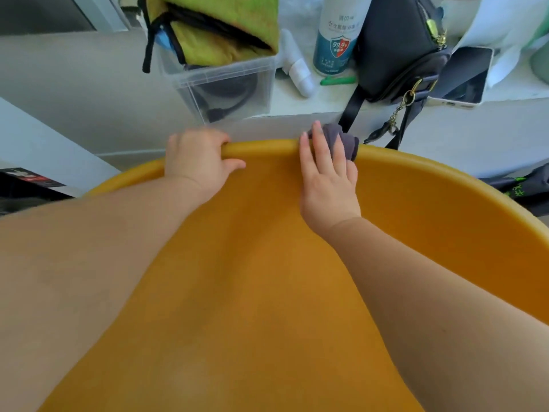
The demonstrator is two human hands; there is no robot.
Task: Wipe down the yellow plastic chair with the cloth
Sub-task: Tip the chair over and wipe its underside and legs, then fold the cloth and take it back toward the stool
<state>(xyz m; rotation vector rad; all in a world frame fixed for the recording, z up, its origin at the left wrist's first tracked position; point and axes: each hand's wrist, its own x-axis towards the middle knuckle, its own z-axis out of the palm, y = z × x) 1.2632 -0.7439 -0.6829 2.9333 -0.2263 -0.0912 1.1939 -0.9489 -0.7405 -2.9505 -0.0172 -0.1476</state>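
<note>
The yellow plastic chair (267, 263) fills the lower part of the head view, its curved top rim running across the middle. My left hand (197, 162) grips that rim, fingers curled over the far side and thumb on the near face. My right hand (325, 176) lies flat on the rim just to the right, fingers spread, pressing a bunched dark grey cloth (341, 138) against the top edge. Most of the cloth is hidden under my palm and fingers.
Behind the chair a white ledge (297, 96) carries a clear plastic box (225, 81) with green cloths, a small white bottle (298, 69), a spray can (335, 40), a black bag (398, 46) with dangling straps, and a tablet (463, 75).
</note>
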